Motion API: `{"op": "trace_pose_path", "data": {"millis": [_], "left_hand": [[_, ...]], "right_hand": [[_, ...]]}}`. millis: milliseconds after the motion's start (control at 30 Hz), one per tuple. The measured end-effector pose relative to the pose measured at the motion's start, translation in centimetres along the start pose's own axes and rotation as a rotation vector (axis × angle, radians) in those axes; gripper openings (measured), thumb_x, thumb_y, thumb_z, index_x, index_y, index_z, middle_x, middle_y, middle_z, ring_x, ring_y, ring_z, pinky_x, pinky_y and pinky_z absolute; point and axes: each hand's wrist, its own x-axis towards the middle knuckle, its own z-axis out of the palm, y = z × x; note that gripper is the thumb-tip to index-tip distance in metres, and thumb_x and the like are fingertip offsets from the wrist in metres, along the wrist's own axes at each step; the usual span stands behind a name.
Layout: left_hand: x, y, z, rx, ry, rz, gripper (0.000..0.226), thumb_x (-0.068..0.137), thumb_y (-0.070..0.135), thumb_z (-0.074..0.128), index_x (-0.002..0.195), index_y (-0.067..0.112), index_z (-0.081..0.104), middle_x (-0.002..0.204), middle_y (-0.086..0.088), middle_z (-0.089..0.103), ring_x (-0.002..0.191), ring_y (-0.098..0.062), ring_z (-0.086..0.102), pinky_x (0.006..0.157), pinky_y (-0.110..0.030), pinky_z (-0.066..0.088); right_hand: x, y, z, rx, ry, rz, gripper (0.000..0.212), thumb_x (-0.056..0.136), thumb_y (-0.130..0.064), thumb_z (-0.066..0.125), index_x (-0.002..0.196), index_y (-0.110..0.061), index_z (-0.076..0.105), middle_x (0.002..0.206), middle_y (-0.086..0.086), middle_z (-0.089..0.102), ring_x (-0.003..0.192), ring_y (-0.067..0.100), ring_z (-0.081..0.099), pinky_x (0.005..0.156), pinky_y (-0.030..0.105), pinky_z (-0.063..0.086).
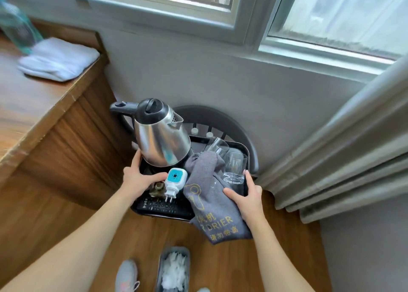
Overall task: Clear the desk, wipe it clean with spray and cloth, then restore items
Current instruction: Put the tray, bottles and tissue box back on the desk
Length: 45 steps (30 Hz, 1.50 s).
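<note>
between our hands sits the loaded black tray [246, 157] on a dark chair [231, 119] by the wall; our left hand [136, 179] clasps its left rim, our right hand [247, 199] its right edge, pressing on the grey dryer bag [209, 194]. we judge the tray is being carried off or set down. beyond our left hand the kettle [161, 141] stands tall and leans. beyond our right hand one glass [235, 168] is upright and another glass [217, 147] tilts; any tip could roll them off. the white plug [174, 181] and remote [163, 206] lie loose. far left, the cloth [58, 58] and spray bottle [16, 26] wait on the bench [33, 106]
</note>
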Motion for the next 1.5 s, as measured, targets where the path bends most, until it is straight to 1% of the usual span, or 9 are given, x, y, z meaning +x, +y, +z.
{"op": "trace_pose_path", "data": {"millis": [100,233,700,833,967,1067,1200,1267,1500], "left_hand": [[-0.4,1.4,-1.9,0.004,-0.011,0.003,0.140,0.030,0.067,0.082,0.153,0.046,0.019,0.139,-0.015,0.036,0.133,-0.033,0.040,0.115,-0.046,0.033],[-0.6,3.3,-4.8,0.004,-0.045,0.027,0.142,0.028,0.070,0.079,0.153,0.045,0.018,0.143,-0.017,0.035,0.135,-0.035,0.039,0.116,-0.048,0.032],[-1.5,7.5,-19.9,-0.016,-0.108,0.125,0.134,0.033,0.068,0.083,0.151,0.049,0.021,0.154,-0.017,0.031,0.141,-0.032,0.033,0.117,-0.049,0.029],[-1.5,6.6,-24.1,-0.093,-0.058,0.193,0.124,0.028,0.071,0.089,0.139,0.048,0.039,0.142,0.001,0.053,0.131,-0.022,0.048,0.113,-0.048,0.037],[-3.8,7.0,-26.9,-0.164,0.013,0.208,0.091,0.060,0.035,0.094,0.135,0.039,0.044,0.117,0.013,0.061,0.109,-0.014,0.057,0.103,-0.037,0.045],[-5.2,7.1,-30.4,-0.165,0.123,0.194,0.091,0.072,0.017,0.088,0.147,0.028,0.039,0.122,0.004,0.053,0.111,-0.016,0.049,0.096,-0.030,0.039],[-5.6,5.8,-36.4,-0.188,0.140,0.141,0.124,0.042,0.049,0.092,0.150,0.040,0.031,0.142,-0.006,0.052,0.131,-0.028,0.048,0.110,-0.042,0.039],[-4.9,4.4,-39.6,-0.193,0.149,0.122,0.134,0.031,0.061,0.087,0.149,0.045,0.027,0.145,-0.007,0.050,0.133,-0.028,0.045,0.112,-0.047,0.038],[-0.4,0.3,-51.7,-0.227,0.230,0.086,0.141,0.022,0.073,0.088,0.147,0.049,0.026,0.149,-0.002,0.046,0.134,-0.026,0.045,0.111,-0.049,0.040]], "right_hand": [[-1.3,-2.3,-0.1,0.002,0.012,-0.003,0.100,0.079,-0.038,0.087,0.159,-0.037,0.027,0.120,0.001,0.037,0.113,0.013,0.045,0.109,0.031,0.037],[-3.2,-5.5,0.5,0.009,0.039,-0.004,0.100,0.079,-0.038,0.087,0.159,-0.036,0.027,0.122,0.001,0.036,0.111,0.011,0.043,0.104,0.027,0.034],[-11.7,-17.6,7.2,-0.004,0.098,-0.022,0.098,0.083,-0.047,0.081,0.161,-0.037,0.022,0.127,-0.001,0.030,0.123,0.020,0.044,0.098,0.033,0.036],[-13.4,-20.8,9.0,0.001,0.053,-0.066,0.098,0.082,-0.046,0.081,0.161,-0.036,0.022,0.130,0.002,0.032,0.118,0.018,0.044,0.100,0.033,0.036],[-14.1,-23.3,10.7,-0.009,-0.007,-0.090,0.100,0.081,-0.048,0.082,0.160,-0.037,0.022,0.129,0.000,0.031,0.119,0.018,0.044,0.102,0.035,0.037],[-15.0,-25.7,12.9,-0.016,-0.065,-0.116,0.101,0.079,-0.048,0.083,0.160,-0.039,0.023,0.128,0.000,0.031,0.119,0.018,0.044,0.104,0.035,0.037],[-15.7,-29.4,17.0,-0.024,-0.128,-0.156,0.100,0.079,-0.044,0.085,0.159,-0.039,0.025,0.131,0.002,0.031,0.125,0.023,0.046,0.104,0.034,0.035],[-15.9,-31.0,19.7,-0.049,-0.161,-0.182,0.100,0.080,-0.044,0.084,0.160,-0.037,0.025,0.129,0.002,0.031,0.119,0.021,0.045,0.106,0.036,0.036],[-15.9,-38.0,31.2,-0.079,-0.238,-0.249,0.097,0.082,-0.042,0.083,0.160,-0.034,0.026,0.129,0.006,0.034,0.107,0.017,0.041,0.108,0.034,0.037]]}}
